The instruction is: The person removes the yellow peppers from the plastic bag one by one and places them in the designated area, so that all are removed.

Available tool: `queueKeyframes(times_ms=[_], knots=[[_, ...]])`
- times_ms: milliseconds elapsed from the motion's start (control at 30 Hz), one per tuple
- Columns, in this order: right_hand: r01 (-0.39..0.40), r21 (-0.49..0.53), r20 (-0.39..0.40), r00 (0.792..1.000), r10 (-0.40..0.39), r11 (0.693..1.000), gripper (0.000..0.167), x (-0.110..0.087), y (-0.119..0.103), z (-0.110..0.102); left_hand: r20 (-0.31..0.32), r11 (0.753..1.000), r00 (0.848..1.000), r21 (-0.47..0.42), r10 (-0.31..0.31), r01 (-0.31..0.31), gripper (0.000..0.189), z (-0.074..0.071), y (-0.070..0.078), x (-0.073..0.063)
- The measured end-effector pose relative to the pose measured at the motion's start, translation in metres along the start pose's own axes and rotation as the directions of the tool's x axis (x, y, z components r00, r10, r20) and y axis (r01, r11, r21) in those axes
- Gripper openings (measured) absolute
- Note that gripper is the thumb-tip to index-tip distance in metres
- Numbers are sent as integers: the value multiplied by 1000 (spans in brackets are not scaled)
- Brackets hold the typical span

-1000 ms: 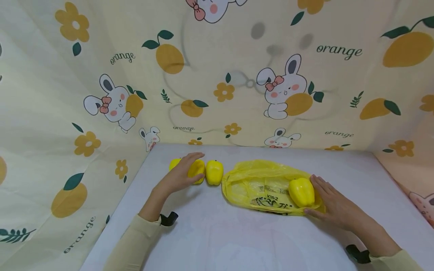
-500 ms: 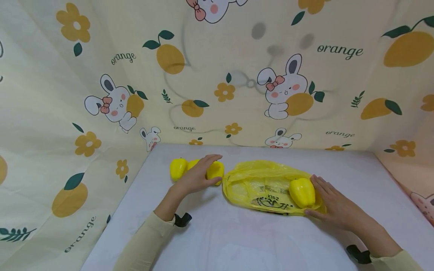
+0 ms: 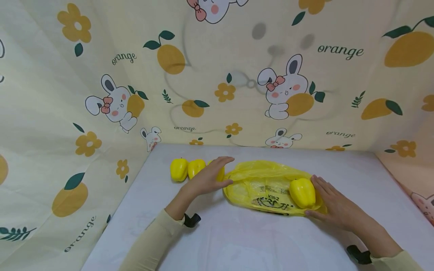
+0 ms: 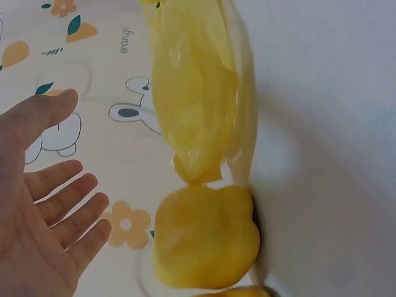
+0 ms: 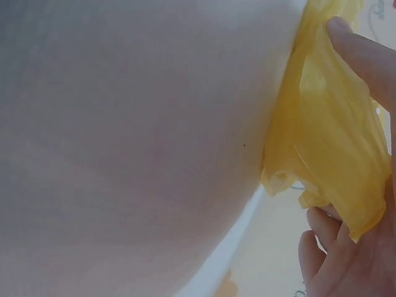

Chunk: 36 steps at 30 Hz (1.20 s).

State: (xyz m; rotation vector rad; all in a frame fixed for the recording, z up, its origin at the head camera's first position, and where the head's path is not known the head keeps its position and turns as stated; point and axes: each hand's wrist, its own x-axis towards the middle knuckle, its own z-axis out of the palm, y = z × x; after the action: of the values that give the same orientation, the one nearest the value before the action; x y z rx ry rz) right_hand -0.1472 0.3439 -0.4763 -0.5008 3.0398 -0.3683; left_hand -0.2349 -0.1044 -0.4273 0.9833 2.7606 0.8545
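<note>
Yellow plastic bag point(image 3: 264, 170), long side running left to right on the tabletop point(image 3: 251, 241); left hand point(image 3: 207, 178), fingers spread, gripping nothing, sits nearest the rightmost loose bell pepper point(image 4: 207, 238) at its left end; right hand point(image 3: 335, 203), fingers straight, touches its right end beside the bagged bell pepper point(image 3: 302, 193).

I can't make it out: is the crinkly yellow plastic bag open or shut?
Open: the bag gapes, with a glossy yellow bell pepper visible inside.

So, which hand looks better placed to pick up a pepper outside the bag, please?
Probably the left hand: it's empty and near those three yellow peppers, while the right hand rests against the yellow bag.
</note>
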Motion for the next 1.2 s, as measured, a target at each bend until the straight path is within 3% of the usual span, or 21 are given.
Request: queueKeyframes(times_ms=[433,1200], knots=[[-3,6,7,1000,3,1000,129,1,0,0,19,1000,1000,23,18,-18,80,15,18,15],[0,19,7,1000,0,1000,129,0,-1,0,41,988,994,111,103,-107,84,50,52,43]])
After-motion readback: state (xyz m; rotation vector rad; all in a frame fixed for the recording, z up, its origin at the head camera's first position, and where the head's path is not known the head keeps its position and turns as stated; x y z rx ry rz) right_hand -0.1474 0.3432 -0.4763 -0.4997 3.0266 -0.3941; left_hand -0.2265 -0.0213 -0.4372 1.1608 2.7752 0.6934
